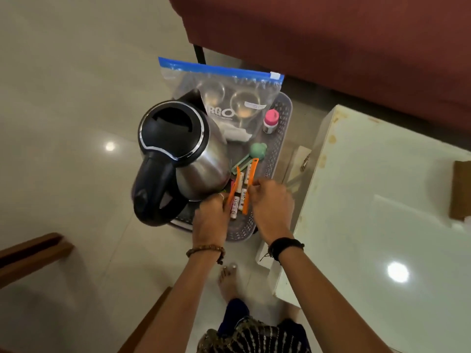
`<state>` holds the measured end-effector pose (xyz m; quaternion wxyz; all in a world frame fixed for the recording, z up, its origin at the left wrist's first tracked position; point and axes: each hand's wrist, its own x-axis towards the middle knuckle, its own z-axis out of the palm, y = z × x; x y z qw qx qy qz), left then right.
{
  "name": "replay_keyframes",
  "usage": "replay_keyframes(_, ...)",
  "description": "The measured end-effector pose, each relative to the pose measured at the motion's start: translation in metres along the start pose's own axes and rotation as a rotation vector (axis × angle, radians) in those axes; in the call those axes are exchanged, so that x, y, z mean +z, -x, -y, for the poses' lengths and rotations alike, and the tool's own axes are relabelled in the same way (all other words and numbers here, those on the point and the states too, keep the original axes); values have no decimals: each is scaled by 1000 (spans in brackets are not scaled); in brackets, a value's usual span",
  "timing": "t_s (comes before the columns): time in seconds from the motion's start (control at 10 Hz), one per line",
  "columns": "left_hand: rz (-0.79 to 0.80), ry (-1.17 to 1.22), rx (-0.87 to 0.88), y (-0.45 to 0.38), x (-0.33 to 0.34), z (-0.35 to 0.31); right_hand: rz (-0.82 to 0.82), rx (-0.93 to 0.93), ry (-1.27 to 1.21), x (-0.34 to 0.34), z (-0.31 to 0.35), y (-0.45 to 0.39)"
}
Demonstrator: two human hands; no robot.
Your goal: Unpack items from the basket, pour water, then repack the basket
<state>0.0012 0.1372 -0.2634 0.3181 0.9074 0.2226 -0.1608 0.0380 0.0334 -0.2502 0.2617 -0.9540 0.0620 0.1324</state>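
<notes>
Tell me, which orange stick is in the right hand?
The longer orange stick, nearer the white table, is pinched by the right hand. The shorter one beside the kettle is in the left hand.

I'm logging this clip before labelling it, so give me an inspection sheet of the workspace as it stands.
Surface: glossy pale floor.
Job's things: grey basket on floor holds kettle, zip bag with glassware, pink-capped bottle, green spoon, batteries.
Clutter: nothing seen.
Grippers: left hand grips one orange strip; right hand grips another orange piece.
Cables: nothing seen.
Surroundings: white table, red sofa, wooden furniture.
</notes>
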Motion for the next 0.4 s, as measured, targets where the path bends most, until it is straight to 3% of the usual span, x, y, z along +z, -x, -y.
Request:
replay_keyframes(0.2, 61, -14, 53, -5, 3, 1, -2, -50, 182, 4, 0, -6)
replay_keyframes(0.3, 27, 0, 94, -5, 7, -2, 3, -85, 132, 1, -1, -4)
replay_keyframes(0.4, -68, 63, 172, 4, 8, -6, -59, -128, -88, -9, -8, 4)
